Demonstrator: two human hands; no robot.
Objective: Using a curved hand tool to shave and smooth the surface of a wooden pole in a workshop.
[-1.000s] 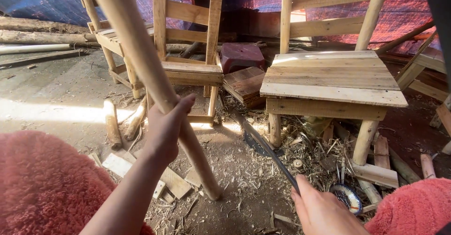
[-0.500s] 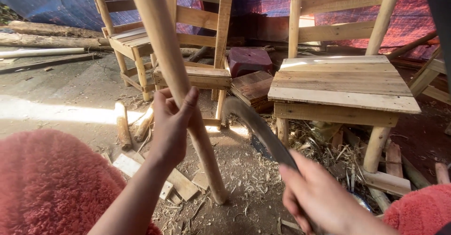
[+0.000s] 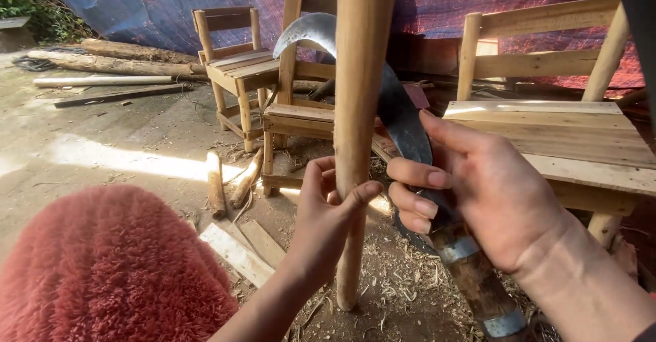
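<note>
My left hand (image 3: 326,220) grips a long peeled wooden pole (image 3: 357,96) near its lower part; the pole stands almost upright with its foot on the littered ground. My right hand (image 3: 482,188) is closed around a curved dark blade (image 3: 396,113) just above its metal-banded wooden handle (image 3: 475,280). The blade rises behind the pole and its hooked tip (image 3: 301,31) curls over to the left of it. Part of the blade is hidden by the pole.
Three plain wooden chairs stand ahead: one far left (image 3: 236,65), one behind the pole (image 3: 297,113), one at right (image 3: 581,137). Short log pieces (image 3: 215,181) and flat boards (image 3: 236,250) lie on the dirt. A red fuzzy fabric (image 3: 109,267) fills the lower left. Logs (image 3: 116,51) lie before a tarp.
The right hand has lifted the blade from low near the ground up against the pole. The pole has swung from leaning to nearly upright, and the view has moved closer.
</note>
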